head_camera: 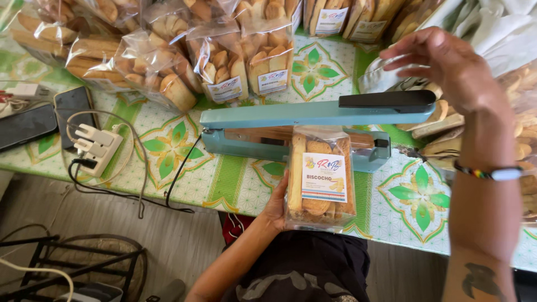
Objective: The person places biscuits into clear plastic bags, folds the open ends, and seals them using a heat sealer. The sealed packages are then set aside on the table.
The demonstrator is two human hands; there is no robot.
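The clear bag of biscuits (320,178), with a white label on its front, lies with its upper end tucked under the raised arm of the teal heat sealer (291,130), its lower end hanging past the counter (235,179) edge toward the person; the left hand (277,206) grasps this bag from its left side, fingers hidden behind it and thumb along its edge; just above that hand the sealer's base rests on the counter, and its arm reaches rightward to a black handle (387,101); the right hand (447,64) hovers just above and beyond that handle, fingers loosely curled and released, grasping nothing, whether it touches the handle cannot be told; a beaded bracelet (486,174) circles the right wrist; beneath and beside the right hand loose biscuits (442,120) lie among clear wrapping; further from the left hand, toward the far edge of the counter, stand many filled bags of biscuits (224,61) with labels; well to the left of the left hand a white power strip (98,146) with a black cord lies on the green patterned cloth, and beyond it two dark phones (50,114) lie side by side.
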